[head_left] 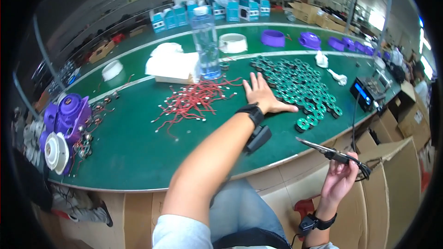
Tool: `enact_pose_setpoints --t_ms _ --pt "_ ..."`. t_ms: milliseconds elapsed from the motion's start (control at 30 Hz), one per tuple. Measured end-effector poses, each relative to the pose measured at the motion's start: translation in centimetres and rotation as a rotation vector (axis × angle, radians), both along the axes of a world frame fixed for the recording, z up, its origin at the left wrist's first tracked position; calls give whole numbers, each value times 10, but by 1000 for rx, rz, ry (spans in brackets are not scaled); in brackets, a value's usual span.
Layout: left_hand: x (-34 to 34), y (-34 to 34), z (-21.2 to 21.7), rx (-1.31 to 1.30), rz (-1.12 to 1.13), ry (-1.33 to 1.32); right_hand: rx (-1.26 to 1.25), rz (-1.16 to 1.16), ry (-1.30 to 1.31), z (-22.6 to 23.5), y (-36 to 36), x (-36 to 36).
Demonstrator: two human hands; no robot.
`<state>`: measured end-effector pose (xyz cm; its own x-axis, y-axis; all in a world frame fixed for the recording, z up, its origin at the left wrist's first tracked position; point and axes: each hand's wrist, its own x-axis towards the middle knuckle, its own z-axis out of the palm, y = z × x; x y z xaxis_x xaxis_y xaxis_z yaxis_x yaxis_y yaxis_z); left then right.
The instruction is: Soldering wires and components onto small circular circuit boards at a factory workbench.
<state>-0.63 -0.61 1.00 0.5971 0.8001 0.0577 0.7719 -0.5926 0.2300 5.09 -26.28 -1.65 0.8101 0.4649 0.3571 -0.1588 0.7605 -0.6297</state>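
Off the near edge of the worktop (124, 157), at lower right, the right grip (340, 175) has its fingers curled round one soldering iron (338, 156), pinching its dark handle. The iron's long axis slants from the hand up to the left; its bare metal tip (310, 144) points left and away from the body, toward the worktop. One black cable (354, 131) runs up to one control unit (364, 94) with a lit blue display.

The left grip (262, 97) is spread, palm down and pinching nothing, its fingers pointing away from the body and its thumb to the right. It sits between two heaps; whether the palm presses on the surface I cannot tell. Just beside it to the right lie green-topped rings (300, 85), dozens of them, too crowded to count. To the left are red wires (194, 103) with small white ends, tangled beyond counting.

Further out, two crumpled white tissues (339, 77) lie past the rings, and one clear bottle (205, 48) stands upright beyond the wires, just beside one white box (177, 68). Two white bowls (233, 43) sit behind, well apart, level with a row of purple bowls (272, 38). Purple housings (71, 110) are piled at the far left.
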Motion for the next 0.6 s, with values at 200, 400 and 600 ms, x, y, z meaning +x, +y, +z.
enact_pose_setpoints --t_ms 200,400,600 --pt "-82 -16 48 -25 -182 -11 22 -40 -17 4 13 19" --pt "-232 -57 67 50 -152 -434 70 95 22 5 48 1" --pt "-411 -56 39 258 570 -476 59 37 -5 -16 89 -36"
